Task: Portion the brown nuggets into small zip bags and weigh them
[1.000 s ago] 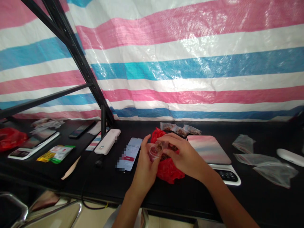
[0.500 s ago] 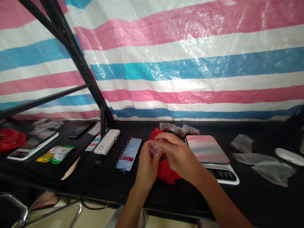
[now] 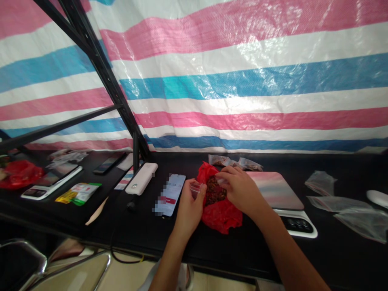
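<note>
A small clear zip bag (image 3: 196, 187) with a red line along its top is pinched in my left hand (image 3: 190, 198), at the left edge of an open red plastic bag (image 3: 222, 216). Dark brown-red dried bits (image 3: 216, 192) fill the middle of the red bag. Over its right side, my right hand (image 3: 238, 186) has its fingers bent together, with a pale see-through patch at the fingertips; what they grip is partly hidden. Right of this hand stands a white digital scale (image 3: 277, 190). Filled small bags (image 3: 233, 162) lie behind the red bag.
Flat clear zip bags (image 3: 342, 202) lie right of the scale. To the left are a phone (image 3: 172, 194), a white power bank (image 3: 142, 178), a wooden scoop-like strip (image 3: 97, 211), a yellow-green packet (image 3: 79, 193) and another scale (image 3: 51, 184). A black metal post (image 3: 112, 85) rises behind.
My hands have moved apart, the right one to the right, uncovering the dried bits in the red bag. The zip bag stays in my left hand. The view has shifted slightly.
</note>
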The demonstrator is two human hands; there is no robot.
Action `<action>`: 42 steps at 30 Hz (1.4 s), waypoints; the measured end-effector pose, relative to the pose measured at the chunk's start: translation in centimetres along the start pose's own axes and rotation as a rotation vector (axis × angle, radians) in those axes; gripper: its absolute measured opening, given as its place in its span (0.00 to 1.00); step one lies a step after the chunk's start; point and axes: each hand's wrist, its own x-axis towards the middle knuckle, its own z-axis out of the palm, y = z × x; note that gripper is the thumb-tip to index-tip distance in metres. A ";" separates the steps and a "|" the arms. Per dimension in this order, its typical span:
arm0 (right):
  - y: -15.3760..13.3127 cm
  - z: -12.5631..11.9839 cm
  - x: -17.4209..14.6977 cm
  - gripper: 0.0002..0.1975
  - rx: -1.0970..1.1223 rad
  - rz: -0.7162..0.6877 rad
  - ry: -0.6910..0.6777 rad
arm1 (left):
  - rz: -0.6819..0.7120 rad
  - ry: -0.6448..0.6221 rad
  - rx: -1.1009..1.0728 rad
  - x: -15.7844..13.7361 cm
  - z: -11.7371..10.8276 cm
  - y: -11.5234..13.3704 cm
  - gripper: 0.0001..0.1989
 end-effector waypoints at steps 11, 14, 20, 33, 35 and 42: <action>-0.1 1.7 0.7 0.25 0.262 0.044 -0.132 | -0.101 0.001 -0.147 1.1 0.7 -0.9 0.14; -0.2 1.6 0.4 0.25 0.302 0.036 -0.135 | -0.153 0.027 -0.221 1.2 0.7 -0.9 0.17; -0.6 1.2 0.1 0.18 0.317 0.101 -0.132 | -0.239 0.054 -0.358 1.1 1.0 -0.4 0.21; -1.9 1.3 -0.1 0.13 0.375 0.137 -0.088 | -0.295 0.128 -0.411 1.2 0.7 0.2 0.23; -2.2 1.5 0.0 0.13 0.386 0.171 -0.075 | -0.292 0.121 -0.408 1.1 0.7 0.3 0.22; -2.4 2.2 0.5 0.17 0.442 0.182 -0.026 | -0.287 0.127 -0.389 1.3 0.5 0.2 0.21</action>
